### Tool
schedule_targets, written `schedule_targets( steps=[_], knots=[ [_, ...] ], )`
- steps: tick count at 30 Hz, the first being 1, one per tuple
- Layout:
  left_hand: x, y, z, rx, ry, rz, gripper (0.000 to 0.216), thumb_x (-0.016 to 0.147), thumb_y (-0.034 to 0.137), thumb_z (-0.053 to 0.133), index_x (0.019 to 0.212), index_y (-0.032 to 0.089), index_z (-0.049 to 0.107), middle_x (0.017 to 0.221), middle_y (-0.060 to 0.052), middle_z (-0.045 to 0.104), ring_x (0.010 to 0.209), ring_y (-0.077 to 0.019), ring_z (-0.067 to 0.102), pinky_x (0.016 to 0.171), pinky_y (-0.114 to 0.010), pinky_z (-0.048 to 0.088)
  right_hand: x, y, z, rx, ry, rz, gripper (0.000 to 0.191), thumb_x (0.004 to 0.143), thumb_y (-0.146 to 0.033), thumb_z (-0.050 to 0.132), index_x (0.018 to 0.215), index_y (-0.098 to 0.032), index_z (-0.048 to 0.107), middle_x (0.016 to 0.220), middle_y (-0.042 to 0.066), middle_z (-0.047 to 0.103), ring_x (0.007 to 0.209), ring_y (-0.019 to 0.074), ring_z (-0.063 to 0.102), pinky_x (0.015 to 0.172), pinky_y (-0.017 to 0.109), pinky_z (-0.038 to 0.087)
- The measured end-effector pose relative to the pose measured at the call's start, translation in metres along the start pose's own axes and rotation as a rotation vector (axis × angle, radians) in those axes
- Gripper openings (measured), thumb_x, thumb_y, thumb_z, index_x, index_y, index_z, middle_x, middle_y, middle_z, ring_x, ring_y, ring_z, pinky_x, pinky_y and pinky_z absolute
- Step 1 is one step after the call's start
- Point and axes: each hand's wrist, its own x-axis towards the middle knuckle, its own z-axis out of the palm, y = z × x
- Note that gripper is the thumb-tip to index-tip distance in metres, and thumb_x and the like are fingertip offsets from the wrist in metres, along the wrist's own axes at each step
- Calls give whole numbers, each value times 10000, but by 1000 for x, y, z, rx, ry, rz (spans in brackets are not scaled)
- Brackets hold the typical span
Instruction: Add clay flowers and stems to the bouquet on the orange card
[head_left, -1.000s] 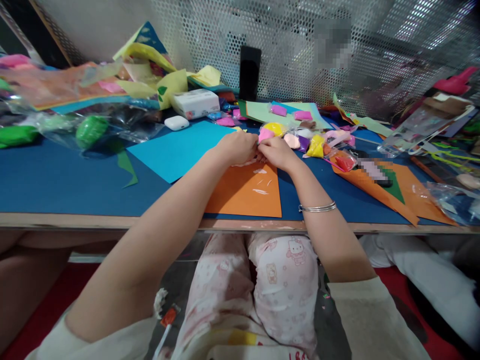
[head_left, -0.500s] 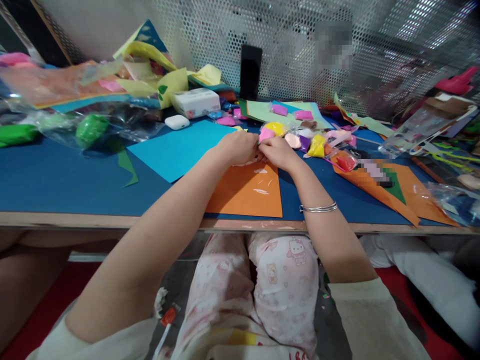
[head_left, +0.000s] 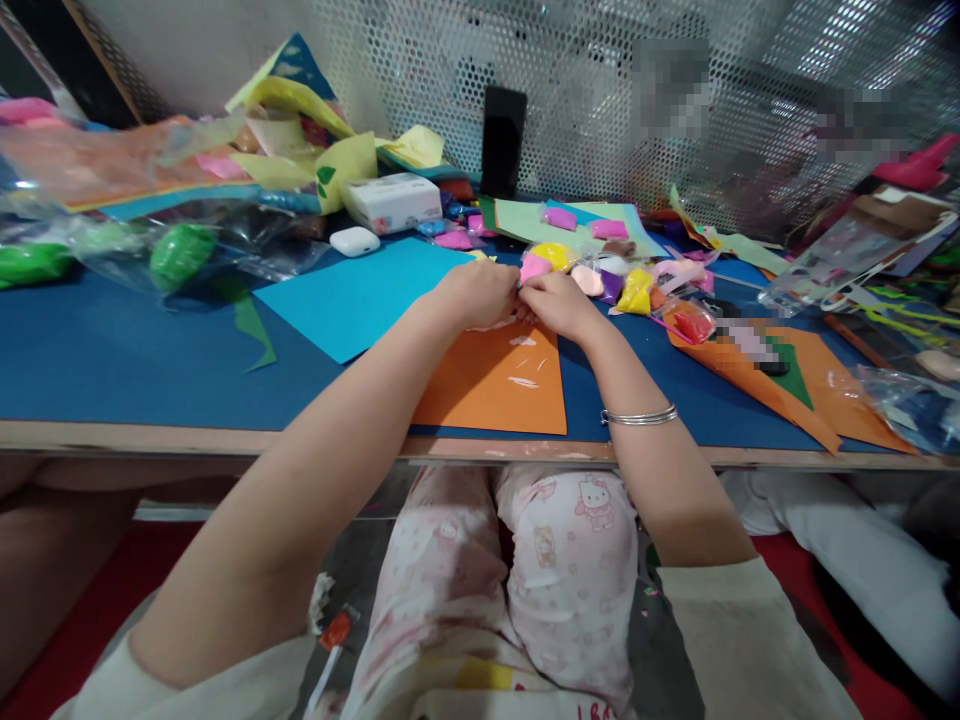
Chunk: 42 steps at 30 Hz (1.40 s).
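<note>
My left hand (head_left: 484, 295) and my right hand (head_left: 559, 303) meet over the far part of an orange paper sheet (head_left: 495, 390). Both have curled fingers pressed together; whatever lies between the fingertips is hidden by the hands. Thin whitish-pink marks (head_left: 523, 382) show on the orange sheet below my fingers. Just beyond my hands sit a pink clay packet (head_left: 535, 266) and a yellow clay packet (head_left: 555, 256). Under my left forearm a bright blue paper sheet (head_left: 367, 295) reaches out to the left.
A black phone (head_left: 502, 140) leans upright against the perforated metal screen. Left of it stand a white box (head_left: 394, 203) and a white earbud case (head_left: 355, 241). Bagged clay (head_left: 182, 257) is heaped far left. Folded orange paper (head_left: 810, 380) and a clear bottle (head_left: 847, 245) are on the right.
</note>
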Motion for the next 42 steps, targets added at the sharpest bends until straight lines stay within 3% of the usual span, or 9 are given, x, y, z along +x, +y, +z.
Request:
schedule_targets(
  steps=[24,42],
  knots=[
    [-3,3,-4,-38,-8,-7,359,911,270,410,1171,135,617,1096,-171,689,1095,-331,647,842,-354,488,1,4,0,-71,18,-24,264,823,-165,442,597,-168,578,681,42,653,713,156,615,663,231,443],
    [-2,2,-2,-16,-9,-5,367,907,297,404,1173,153,613,1065,-152,695,1077,-316,646,834,-332,469,0,2,0,-50,11,-26,266,830,-159,433,626,-165,604,693,48,663,767,171,634,713,243,461]
  ],
)
